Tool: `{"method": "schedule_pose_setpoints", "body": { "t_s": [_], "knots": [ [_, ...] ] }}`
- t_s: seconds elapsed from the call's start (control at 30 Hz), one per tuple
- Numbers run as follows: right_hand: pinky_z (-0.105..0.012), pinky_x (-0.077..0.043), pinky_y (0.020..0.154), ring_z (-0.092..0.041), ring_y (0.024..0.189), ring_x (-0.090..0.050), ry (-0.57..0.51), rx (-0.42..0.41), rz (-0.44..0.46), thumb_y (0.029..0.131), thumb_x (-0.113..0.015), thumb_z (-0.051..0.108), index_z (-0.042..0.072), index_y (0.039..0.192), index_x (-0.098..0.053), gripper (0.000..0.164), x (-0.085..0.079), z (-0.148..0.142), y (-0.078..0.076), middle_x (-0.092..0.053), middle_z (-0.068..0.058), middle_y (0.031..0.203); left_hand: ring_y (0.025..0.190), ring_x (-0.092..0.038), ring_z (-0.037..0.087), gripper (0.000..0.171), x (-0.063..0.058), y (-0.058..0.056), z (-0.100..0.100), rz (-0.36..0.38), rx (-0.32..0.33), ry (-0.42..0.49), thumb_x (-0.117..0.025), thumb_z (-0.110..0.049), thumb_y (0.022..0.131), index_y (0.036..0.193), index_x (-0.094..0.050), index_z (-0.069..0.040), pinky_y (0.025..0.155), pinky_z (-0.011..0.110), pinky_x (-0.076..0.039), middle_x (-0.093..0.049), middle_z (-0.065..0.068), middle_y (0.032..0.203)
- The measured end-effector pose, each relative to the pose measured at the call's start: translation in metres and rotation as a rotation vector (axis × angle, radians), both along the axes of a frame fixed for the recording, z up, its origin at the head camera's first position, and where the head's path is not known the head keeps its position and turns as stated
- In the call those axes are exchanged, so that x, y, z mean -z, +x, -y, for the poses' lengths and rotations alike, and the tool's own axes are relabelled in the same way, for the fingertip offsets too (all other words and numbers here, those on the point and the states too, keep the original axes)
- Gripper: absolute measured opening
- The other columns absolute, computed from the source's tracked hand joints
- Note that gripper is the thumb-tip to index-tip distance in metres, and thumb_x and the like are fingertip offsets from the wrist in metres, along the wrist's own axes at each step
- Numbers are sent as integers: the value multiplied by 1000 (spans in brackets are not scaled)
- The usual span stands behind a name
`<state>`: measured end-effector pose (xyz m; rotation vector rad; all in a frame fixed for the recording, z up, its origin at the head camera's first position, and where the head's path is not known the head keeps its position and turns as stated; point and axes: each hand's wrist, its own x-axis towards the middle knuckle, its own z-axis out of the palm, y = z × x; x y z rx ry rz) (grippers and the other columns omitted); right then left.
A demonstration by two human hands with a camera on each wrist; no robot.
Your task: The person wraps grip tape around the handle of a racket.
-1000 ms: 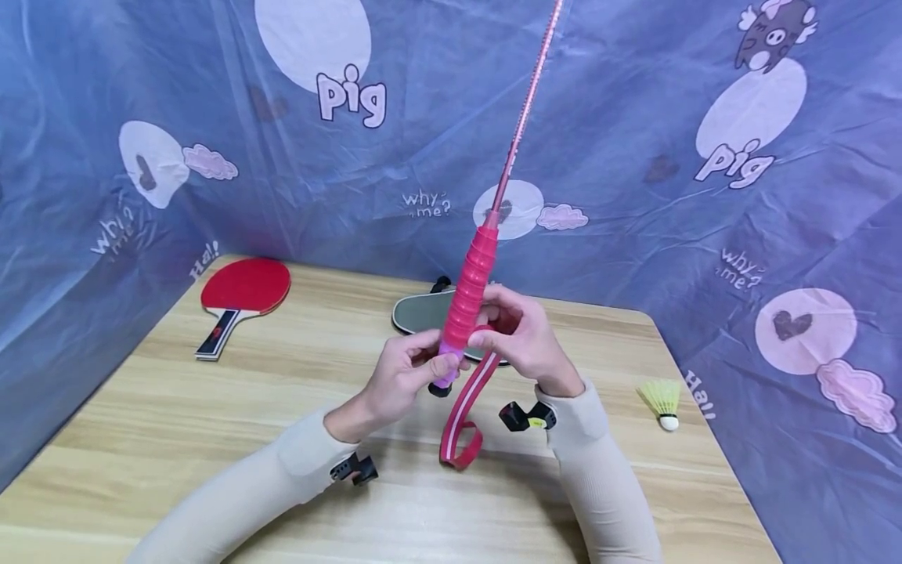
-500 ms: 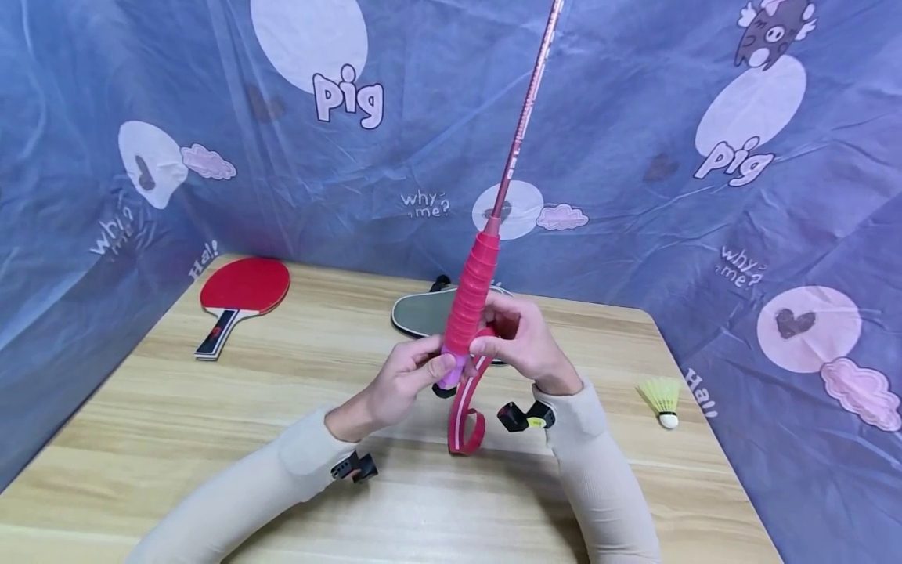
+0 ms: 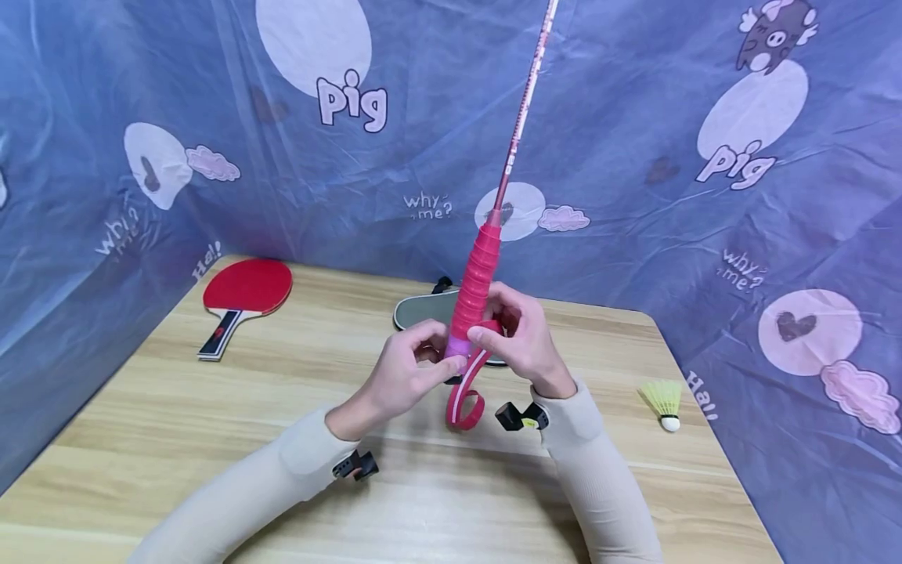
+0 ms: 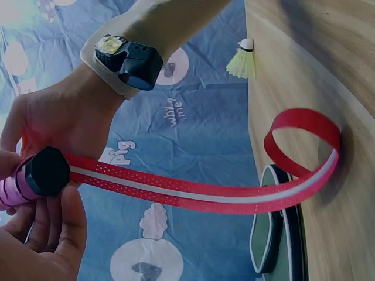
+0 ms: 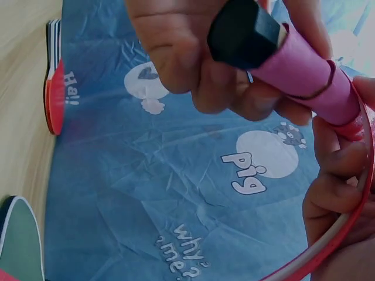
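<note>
A badminton racket stands tilted upward in the head view, its shaft [image 3: 523,117] leaving the top edge; the racket's head is out of sight. Red grip tape [image 3: 479,270] covers most of the handle in overlapping turns. Near the butt, a purple under-layer [image 5: 304,79] shows, ending in a black butt cap [image 4: 48,171]. My left hand [image 3: 403,377] holds the handle's lower end between thumb and fingers. Against the handle's right side, my right hand [image 3: 523,333] pinches the tape. The tape's loose tail [image 4: 193,193], red with a pale stripe, hangs down and curls into a loop.
A red table tennis bat [image 3: 248,287] lies at the table's back left. Behind my hands lies a grey-green, white-edged flat object [image 3: 423,310], partly hidden. A yellow shuttlecock [image 3: 665,398] lies at the right. Blue printed cloth [image 3: 437,141] surrounds the wooden table [image 3: 451,509].
The tape's loose tail has become shorter, its loop rising. The purple part and butt have shifted slightly up and right, and my left fingers have changed their hold on the handle.
</note>
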<state>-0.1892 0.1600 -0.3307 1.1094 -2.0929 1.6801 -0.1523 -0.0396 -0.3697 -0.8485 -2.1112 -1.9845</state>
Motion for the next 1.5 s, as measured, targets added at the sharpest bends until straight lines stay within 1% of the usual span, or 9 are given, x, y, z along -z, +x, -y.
{"method": "schedule_pose_setpoints", "body": {
  "t_s": [0.2, 0.4, 0.53, 0.67, 0.73, 0.83, 1.1, 1.3, 1.5],
  "knots": [
    [-22, -35, 48, -8, 60, -46, -20, 8, -4, 83, -72, 6, -6, 108, -64, 29, 1, 2, -2, -53, 1, 71, 83, -65, 10, 28, 1, -1, -1, 8, -52, 42, -77, -5, 86, 111, -67, 0, 75, 23, -61, -70, 18, 95],
    [-22, -40, 48, -9, 59, -48, -28, -23, 27, 88, -80, 22, -8, 112, -63, 42, 2, 0, -4, -55, 2, 72, 78, -66, 10, 25, 2, -2, 0, 13, -40, 98, -71, -1, 86, 111, -69, 4, 69, 25, -61, -68, 22, 90],
    [-21, -45, 50, -8, 60, -53, -68, -56, 66, 88, -81, 23, -7, 114, -64, 43, 3, -3, -7, -62, 5, 76, 77, -68, 8, 26, 2, -2, 1, 20, 6, 120, -68, 0, 89, 114, -68, 8, 70, 25, -61, -68, 26, 92],
    [-19, -49, 55, -6, 68, -59, -109, -82, 101, 88, -81, 22, 8, 114, -68, 32, 4, -5, -8, -68, 7, 83, 79, -68, 6, 28, 1, -1, 1, 28, 58, 146, -65, 0, 92, 118, -67, 10, 72, 24, -60, -68, 29, 96],
    [-19, -51, 59, -6, 73, -63, -120, -90, 115, 86, -82, 27, 15, 115, -69, 33, 3, -5, -9, -71, 8, 87, 81, -68, 6, 29, 0, -1, 2, 27, 86, 164, -64, -1, 92, 119, -65, 11, 74, 23, -60, -67, 31, 98],
    [-19, -54, 64, -6, 78, -67, -131, -107, 130, 85, -83, 33, 19, 115, -70, 36, 2, -5, -8, -73, 8, 91, 83, -67, 6, 31, 0, 1, 2, 14, 124, 187, -62, 0, 93, 121, -63, 13, 76, 22, -59, -65, 32, 99],
    [-18, -58, 69, -6, 86, -71, -168, -182, 168, 86, -82, 31, 19, 118, -70, 36, 0, -6, -9, -76, 8, 97, 91, -65, 5, 32, 0, 2, 2, 0, 165, 206, -59, -1, 95, 123, -58, 15, 80, 21, -58, -63, 32, 102],
    [-19, -57, 70, -7, 87, -69, -222, -273, 218, 88, -80, 25, 17, 120, -70, 34, 2, -4, -13, -75, 6, 98, 97, -61, 5, 36, 1, 1, 4, -13, 265, 210, -55, -7, 101, 128, -54, 16, 84, 19, -56, -60, 30, 108],
    [-19, -56, 73, -7, 90, -67, -207, -324, 254, 87, -81, 29, 20, 123, -72, 38, 1, -3, -13, -75, 6, 103, 100, -59, 6, 34, 1, -2, 6, -60, 353, 184, -52, -9, 104, 126, -54, 17, 88, 20, -54, -58, 35, 109]
  ]
}}
